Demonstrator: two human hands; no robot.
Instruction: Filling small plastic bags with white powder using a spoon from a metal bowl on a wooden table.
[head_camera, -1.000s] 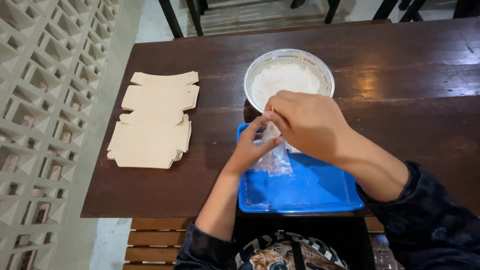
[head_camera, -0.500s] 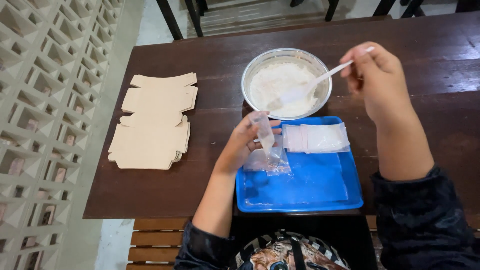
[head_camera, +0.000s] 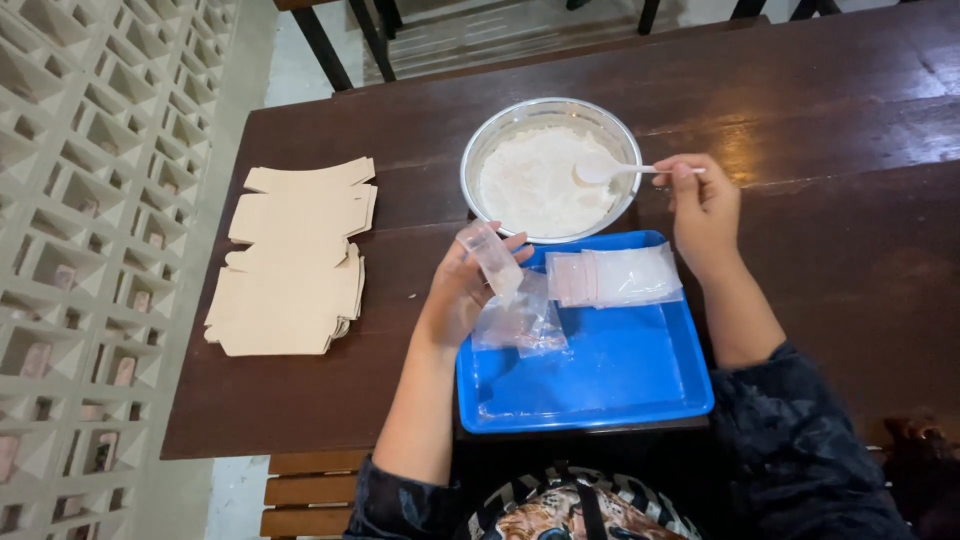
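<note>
My left hand (head_camera: 458, 292) holds a small clear plastic bag (head_camera: 490, 258) upright at the left edge of a blue tray (head_camera: 600, 385). My right hand (head_camera: 705, 205) grips the handle of a white plastic spoon (head_camera: 612, 171), whose bowl rests on white powder in a round metal bowl (head_camera: 550, 168) just beyond the tray. More clear bags lie on the tray: a crumpled one (head_camera: 520, 325) under my left hand and a flat stack (head_camera: 615, 275) at the far side.
A pile of flat tan cardboard box blanks (head_camera: 295, 260) lies on the dark wooden table (head_camera: 830, 240) to the left. A patterned block wall runs along the left. Chair legs stand beyond the table's far edge, and a slatted bench sits beneath me.
My right hand left the bag, went up right with the spoon, then lowered the spoon into the powder. My left hand kept the bag upright by the tray.
</note>
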